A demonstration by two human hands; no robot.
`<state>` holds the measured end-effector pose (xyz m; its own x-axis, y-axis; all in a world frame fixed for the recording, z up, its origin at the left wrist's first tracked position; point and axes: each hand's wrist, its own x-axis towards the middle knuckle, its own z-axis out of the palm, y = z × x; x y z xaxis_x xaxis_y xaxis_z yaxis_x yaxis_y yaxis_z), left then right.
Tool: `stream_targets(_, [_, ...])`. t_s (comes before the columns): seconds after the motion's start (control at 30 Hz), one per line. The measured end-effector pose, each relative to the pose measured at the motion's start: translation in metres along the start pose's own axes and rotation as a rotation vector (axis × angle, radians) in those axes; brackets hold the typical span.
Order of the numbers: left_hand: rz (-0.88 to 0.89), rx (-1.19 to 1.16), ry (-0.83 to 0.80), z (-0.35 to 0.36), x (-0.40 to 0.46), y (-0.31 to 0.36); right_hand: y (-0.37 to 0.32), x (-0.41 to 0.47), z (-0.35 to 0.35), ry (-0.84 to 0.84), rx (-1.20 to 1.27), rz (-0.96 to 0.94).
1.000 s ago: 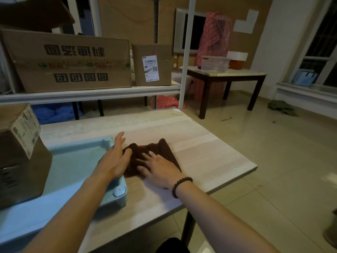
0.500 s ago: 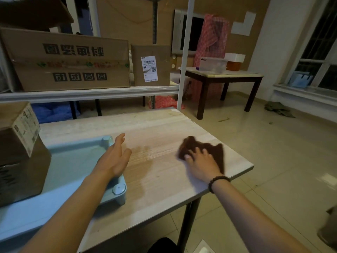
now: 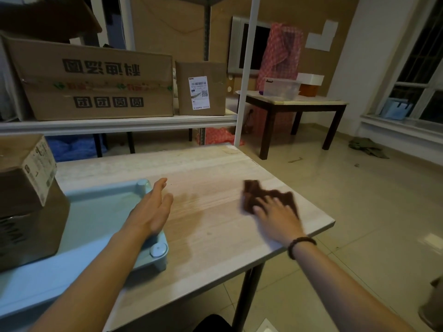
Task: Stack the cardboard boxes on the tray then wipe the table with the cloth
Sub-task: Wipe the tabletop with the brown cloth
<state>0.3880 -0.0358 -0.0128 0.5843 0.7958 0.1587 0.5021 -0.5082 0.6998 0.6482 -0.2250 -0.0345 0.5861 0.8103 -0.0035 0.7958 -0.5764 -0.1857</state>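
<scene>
A dark brown cloth [image 3: 254,194] lies crumpled on the light wooden table [image 3: 206,238] near its right edge. My right hand [image 3: 278,218] presses flat on the cloth, fingers spread, and looks blurred by motion. My left hand [image 3: 152,212] rests open against the right rim of the pale blue tray [image 3: 100,212], fingers together, holding nothing. A cardboard box [image 3: 26,202] with a white label stands on the tray at the far left.
Behind the table a white metal shelf [image 3: 119,124] carries a large printed carton [image 3: 96,80] and a smaller labelled carton [image 3: 201,88]. A dark side table [image 3: 294,104] with plastic containers stands at the back right. Tiled floor lies to the right.
My right hand has swept the cloth from beside the tray to the table's right edge, leaving a faint damp streak. My left hand has stayed at the tray rim.
</scene>
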Motion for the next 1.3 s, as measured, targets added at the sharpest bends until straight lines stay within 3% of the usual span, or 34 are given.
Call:
stream_targets(0.1, [0.0,0.003,-0.007,0.0,0.0,0.001,0.029,0.011,-0.001,0.054,-0.008,0.246])
stream_targets(0.17, [-0.005,0.008,-0.008,0.0,0.0,0.001,0.01,0.012,-0.001,0.051,-0.019,0.239])
stream_targets(0.3, [-0.003,0.044,-0.036,0.001,0.001,0.001,-0.072,-0.018,-0.005,-0.092,-0.002,-0.195])
stream_targets(0.4, [0.007,0.064,-0.054,0.001,0.001,0.001,-0.104,-0.035,-0.007,-0.247,0.369,-0.321])
stream_targets(0.5, [0.032,0.191,-0.019,-0.003,0.004,0.0,-0.104,-0.029,-0.018,-0.157,0.879,-0.179])
stream_targets(0.57, [0.092,0.273,0.022,-0.004,0.006,0.007,-0.099,-0.02,-0.034,-0.091,1.095,-0.051])
stream_targets(0.63, [0.102,0.169,0.06,-0.002,0.006,0.023,-0.094,-0.016,-0.049,-0.08,1.241,0.044])
stream_targets(0.77, [0.01,-0.347,0.037,-0.003,0.01,0.073,-0.093,-0.013,-0.072,-0.113,1.368,0.097])
stream_targets(0.9, [-0.186,-0.9,-0.232,-0.003,0.005,0.106,-0.105,-0.008,-0.088,-0.037,1.304,-0.067])
stream_targets(1.0, [-0.221,-0.985,-0.164,0.002,0.009,0.102,-0.114,-0.007,-0.098,-0.001,1.25,-0.081])
stream_targets(1.17, [-0.168,-0.904,0.029,-0.003,0.013,0.091,-0.12,-0.004,-0.095,-0.125,1.135,-0.187])
stream_targets(1.3, [-0.08,-0.939,0.032,-0.015,0.009,0.089,-0.125,0.002,-0.102,-0.024,1.289,-0.053])
